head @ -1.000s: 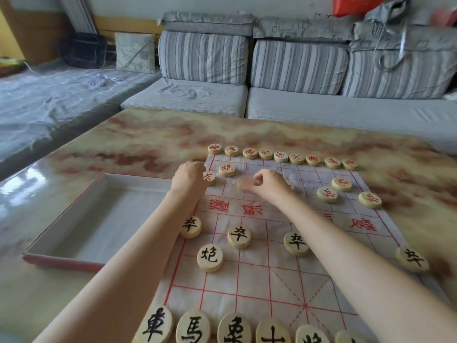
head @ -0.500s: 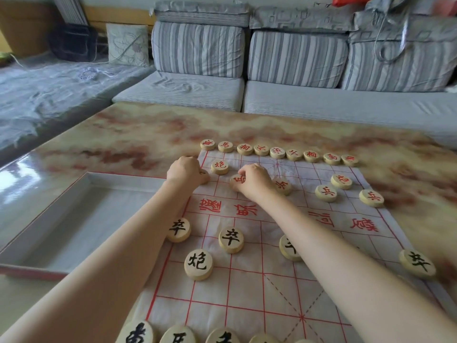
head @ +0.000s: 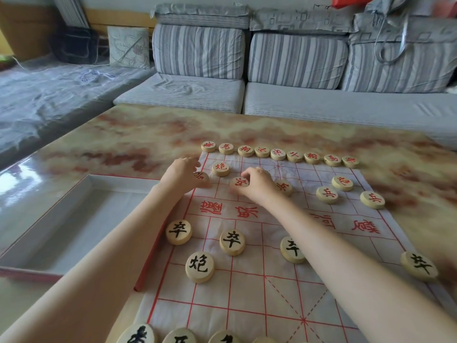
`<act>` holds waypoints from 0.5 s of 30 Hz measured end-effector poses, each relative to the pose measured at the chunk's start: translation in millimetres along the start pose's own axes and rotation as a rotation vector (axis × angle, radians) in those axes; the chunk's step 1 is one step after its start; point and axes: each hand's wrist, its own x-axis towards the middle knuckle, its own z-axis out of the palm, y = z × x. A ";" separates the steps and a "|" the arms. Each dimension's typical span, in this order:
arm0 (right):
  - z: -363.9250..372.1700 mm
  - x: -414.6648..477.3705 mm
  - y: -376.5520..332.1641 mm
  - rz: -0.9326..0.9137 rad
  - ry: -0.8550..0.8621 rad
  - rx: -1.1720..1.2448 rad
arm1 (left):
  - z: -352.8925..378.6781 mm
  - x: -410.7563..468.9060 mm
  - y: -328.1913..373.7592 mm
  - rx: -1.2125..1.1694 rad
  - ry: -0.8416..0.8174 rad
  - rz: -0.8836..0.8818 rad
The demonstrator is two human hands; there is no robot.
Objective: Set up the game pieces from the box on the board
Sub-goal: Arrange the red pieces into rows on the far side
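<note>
Glossy marbled table [head: 153,134], amber with reddish veining, catching daylight at its left edge. Behind it: grey striped sofa [head: 296,100], three back cushions. Far left: patterned pillow [head: 128,47], dark bag [head: 74,44].

Red-gridded white board [head: 249,288], grey-striped cushions [head: 197,50]

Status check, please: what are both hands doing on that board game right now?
Left hand on a red piece at board's left edge. Right hand pinching another red piece. Box looks empty. Nothing blocking.
</note>
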 end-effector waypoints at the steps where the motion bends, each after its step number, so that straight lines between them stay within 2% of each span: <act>1: 1.6 0.9 0.1 0.000 0.019 -0.003 | 1.7 0.3 1.0 0.031 0.022 -0.015; 5: 4.6 5.1 1.6 0.018 0.054 0.018 | 4.0 -0.1 1.5 0.061 0.062 -0.060; 9: 4.7 5.7 5.0 -0.004 0.006 0.044 | 1.2 0.2 -5.5 -0.038 -0.004 0.010; 15: 6.1 1.0 5.8 -0.027 0.021 0.025 | -4.4 2.2 -12.2 0.003 -0.110 0.047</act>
